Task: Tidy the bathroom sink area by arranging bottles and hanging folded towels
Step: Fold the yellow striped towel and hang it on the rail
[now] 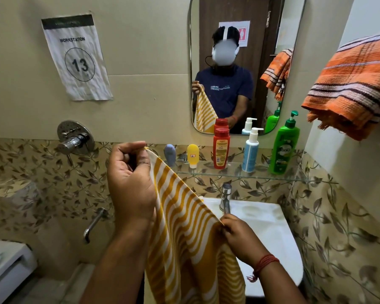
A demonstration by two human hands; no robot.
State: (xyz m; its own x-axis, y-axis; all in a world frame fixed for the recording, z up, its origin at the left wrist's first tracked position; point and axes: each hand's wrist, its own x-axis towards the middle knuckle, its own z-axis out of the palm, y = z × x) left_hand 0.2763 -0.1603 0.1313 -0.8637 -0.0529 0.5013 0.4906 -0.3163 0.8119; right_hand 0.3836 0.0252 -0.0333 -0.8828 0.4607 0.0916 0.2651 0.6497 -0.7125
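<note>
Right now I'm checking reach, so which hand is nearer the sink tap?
The right hand. It pinches the yellow striped towel just below the tap. The left hand holds the towel's upper corner, farther off to the tap's left.

Wall notice [77, 57] reading WORKSTATION 13 above-left of the raised hand, shower valve [75, 138] just left, mirror [239, 62] above-right, tap [225, 197] right.

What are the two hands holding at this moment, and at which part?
Both hold the yellow striped towel. The left hand pinches its raised top corner; the right hand pinches the upper edge lower down, over the sink.
</note>
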